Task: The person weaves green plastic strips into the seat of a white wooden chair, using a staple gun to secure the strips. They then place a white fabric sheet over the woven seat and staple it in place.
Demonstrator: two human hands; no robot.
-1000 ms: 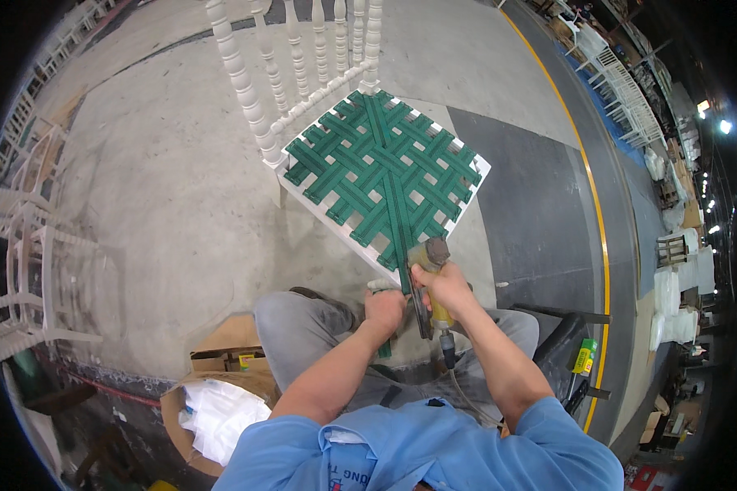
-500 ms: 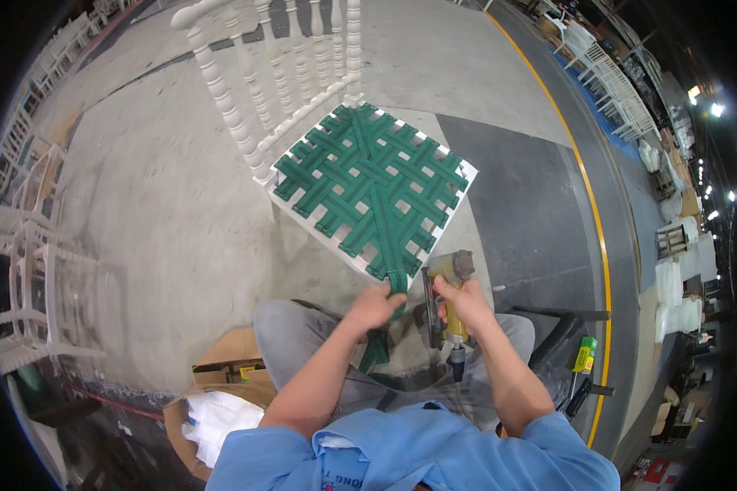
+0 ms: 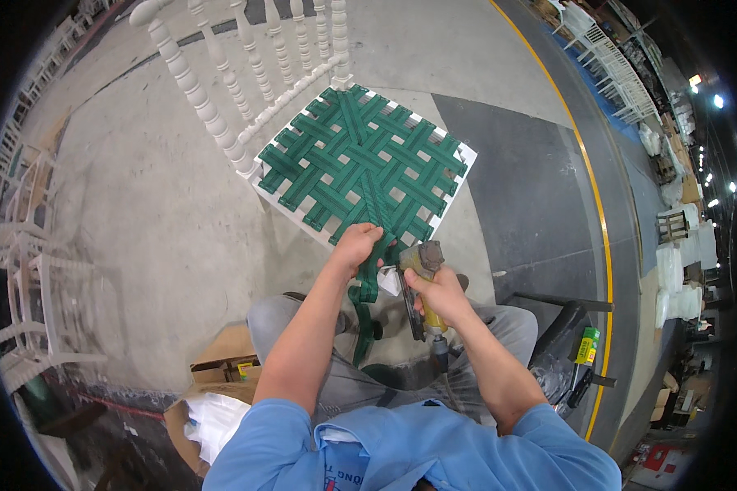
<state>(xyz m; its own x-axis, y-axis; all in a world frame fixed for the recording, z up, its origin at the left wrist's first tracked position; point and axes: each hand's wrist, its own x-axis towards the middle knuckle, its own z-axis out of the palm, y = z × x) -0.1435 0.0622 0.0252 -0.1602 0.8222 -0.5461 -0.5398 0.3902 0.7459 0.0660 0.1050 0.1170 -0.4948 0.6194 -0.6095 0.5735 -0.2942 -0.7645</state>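
Note:
A white chair with a turned-spindle back [image 3: 201, 98] stands in front of me. Green webbing straps [image 3: 348, 159] are woven across its seat, and one runs diagonally over the weave towards me. At the seat's near corner my left hand [image 3: 359, 248] is closed on a green webbing strap [image 3: 369, 282], whose loose end hangs down between my knees. My right hand [image 3: 440, 296] grips a yellow and grey pneumatic stapler [image 3: 422, 260] by its handle, its head beside that corner and close to the strap. A hose runs from the handle's lower end. The left fingertips are partly hidden by the strap.
Lower left, a cardboard box [image 3: 184, 434] holds white plastic, with another open carton [image 3: 221, 364] beside it. More white chairs [image 3: 45, 303] stand at the left. A dark stool [image 3: 561, 323] with a green-yellow box [image 3: 586, 345] is at my right. A yellow floor line [image 3: 595, 196] curves beyond.
My left hand has moved up and slightly left onto the seat's near corner with the strap. My right hand has brought the stapler left and slightly up, closer to it.

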